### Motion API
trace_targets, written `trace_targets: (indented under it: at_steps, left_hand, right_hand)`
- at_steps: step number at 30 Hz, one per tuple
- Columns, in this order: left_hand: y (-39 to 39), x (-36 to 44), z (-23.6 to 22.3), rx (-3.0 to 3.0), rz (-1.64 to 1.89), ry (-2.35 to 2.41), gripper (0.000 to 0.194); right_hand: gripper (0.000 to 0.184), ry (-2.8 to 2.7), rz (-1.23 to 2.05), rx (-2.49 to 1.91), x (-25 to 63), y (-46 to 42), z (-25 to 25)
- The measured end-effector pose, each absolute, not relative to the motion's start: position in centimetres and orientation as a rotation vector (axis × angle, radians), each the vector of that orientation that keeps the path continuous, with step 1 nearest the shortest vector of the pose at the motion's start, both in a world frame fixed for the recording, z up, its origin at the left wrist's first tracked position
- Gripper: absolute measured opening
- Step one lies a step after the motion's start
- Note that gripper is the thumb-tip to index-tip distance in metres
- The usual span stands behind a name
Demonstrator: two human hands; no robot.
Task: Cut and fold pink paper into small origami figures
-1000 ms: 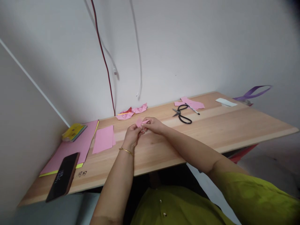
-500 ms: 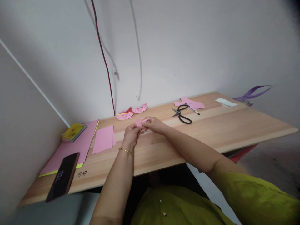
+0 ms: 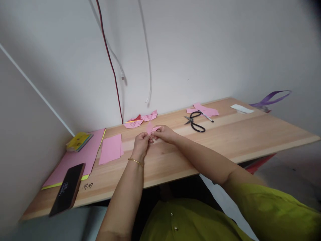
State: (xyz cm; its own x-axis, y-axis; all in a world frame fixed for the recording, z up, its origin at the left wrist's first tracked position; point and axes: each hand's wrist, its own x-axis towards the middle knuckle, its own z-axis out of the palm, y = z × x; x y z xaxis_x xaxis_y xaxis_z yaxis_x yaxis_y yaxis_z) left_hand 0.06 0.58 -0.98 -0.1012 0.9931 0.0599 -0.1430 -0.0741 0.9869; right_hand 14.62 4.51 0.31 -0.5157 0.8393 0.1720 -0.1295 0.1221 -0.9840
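Note:
A small folded piece of pink paper is pinched between my two hands, just above the wooden table. My left hand is closed on its left side, thumb and fingers together. On the right side my right hand grips it the same way, its fingertips close to the left ones. Part of the paper is covered by fingers. Just behind the hands, folded pink paper shapes lie by the wall, one showing red and yellow.
Pink sheets lie left of my hands, near a larger pink sheet bearing a phone and a yellow packet. To the right are black-handled scissors, a pen, pink scraps and a white strip.
The pink paper has turned slightly in my fingers, and its upper part now stands higher and looks more pointed. Both hands stay in nearly the same place.

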Motion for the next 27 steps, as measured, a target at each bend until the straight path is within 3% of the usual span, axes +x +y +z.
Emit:
trace_targets:
  at_steps: [11, 27]
  left_hand:
    - [0.3, 0.0, -0.4, 1.122, 1.386, 1.172, 0.021]
    - [0.4, -0.3, -0.8, 1.159, 1.345, 1.214, 0.021]
  right_hand:
    - [0.038, -1.561, 1.591, -0.667, 14.6, 5.4, -0.6]
    - [0.027, -1.563, 1.459, -0.728, 14.9, 5.0, 0.5]
